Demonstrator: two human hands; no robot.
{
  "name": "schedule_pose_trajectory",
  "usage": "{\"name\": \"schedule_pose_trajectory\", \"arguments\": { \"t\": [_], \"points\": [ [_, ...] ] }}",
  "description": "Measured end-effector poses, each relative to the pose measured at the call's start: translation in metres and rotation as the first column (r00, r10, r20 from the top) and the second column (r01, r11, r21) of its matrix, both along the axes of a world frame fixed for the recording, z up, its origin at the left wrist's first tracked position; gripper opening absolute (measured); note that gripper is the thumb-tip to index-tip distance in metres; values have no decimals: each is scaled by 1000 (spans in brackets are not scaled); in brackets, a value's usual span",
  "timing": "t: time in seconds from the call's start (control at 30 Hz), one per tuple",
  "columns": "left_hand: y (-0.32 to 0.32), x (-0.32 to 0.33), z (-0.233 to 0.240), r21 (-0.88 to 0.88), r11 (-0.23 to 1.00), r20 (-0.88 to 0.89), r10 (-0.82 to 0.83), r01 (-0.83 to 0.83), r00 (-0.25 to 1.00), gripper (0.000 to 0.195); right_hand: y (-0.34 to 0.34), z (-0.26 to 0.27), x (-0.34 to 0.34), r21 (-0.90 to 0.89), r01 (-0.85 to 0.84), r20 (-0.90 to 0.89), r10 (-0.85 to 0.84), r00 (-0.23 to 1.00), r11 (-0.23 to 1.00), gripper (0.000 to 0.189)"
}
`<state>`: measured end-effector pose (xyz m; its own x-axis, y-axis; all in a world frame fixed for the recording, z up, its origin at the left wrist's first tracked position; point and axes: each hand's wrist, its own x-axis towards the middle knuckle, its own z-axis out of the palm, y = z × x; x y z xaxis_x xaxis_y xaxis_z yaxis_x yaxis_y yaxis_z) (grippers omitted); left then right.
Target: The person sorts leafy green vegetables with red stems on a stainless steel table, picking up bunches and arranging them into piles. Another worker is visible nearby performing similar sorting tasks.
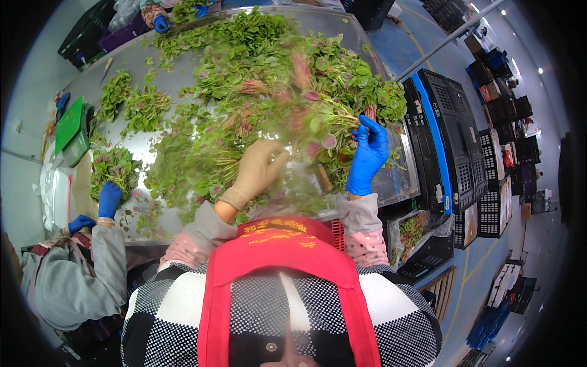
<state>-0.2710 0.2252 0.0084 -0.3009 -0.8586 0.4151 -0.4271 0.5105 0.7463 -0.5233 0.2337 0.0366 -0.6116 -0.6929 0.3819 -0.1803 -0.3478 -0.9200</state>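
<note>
My right hand (368,153), in a blue glove, pinches the stems of a small bunch of amaranth greens (337,114) above the right side of the metal table (387,188). In a beige glove, my left hand (259,172) hovers over or touches the loose greens in front of me; its fingertips are turned away, so its grip is hidden. A large heap of amaranth (257,55), green leaves with purple centres and pink stems, spreads across the table. Parts of the heap near my hands are blurred. Between my hands, closer to the right, lies a brown wooden handle (324,179).
At left, a co-worker's blue-gloved hand (110,200) touches a bunch (114,169), near a green scale (75,130). Another person's gloved hand (161,24) is across the table. A knife (107,69) lies far left. Black crates (451,137) stand at right.
</note>
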Motion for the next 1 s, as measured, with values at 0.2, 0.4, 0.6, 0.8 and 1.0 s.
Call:
{"name": "schedule_pose_trajectory", "arguments": {
  "t": [0.2, 0.4, 0.6, 0.8, 1.0],
  "points": [
    [-9, -3, 28, 153, 986, -314, 117, -72, 942, 11, 4, -4, 7, -28, -71, -76, 68, 995, 997, 19],
    [-14, -11, 49, -6, 995, -327, 88, -95, 941, 10, 5, -9, 12, -35, -140, -118, 135, 984, 989, 22],
    [-4, -22, 33, 72, 988, -256, 147, -133, 956, 9, 9, -11, 20, -4, -150, -90, 149, 985, 989, 26],
    [1, -21, 40, -13, 957, -332, 268, -289, 904, 8, 9, -8, 23, 17, -183, 160, 178, 971, 983, 21],
    [0, -17, 43, 79, 966, -411, 256, -245, 875, 10, 7, -14, 15, 51, -168, 299, 145, 943, 984, 21]
  ]
}}
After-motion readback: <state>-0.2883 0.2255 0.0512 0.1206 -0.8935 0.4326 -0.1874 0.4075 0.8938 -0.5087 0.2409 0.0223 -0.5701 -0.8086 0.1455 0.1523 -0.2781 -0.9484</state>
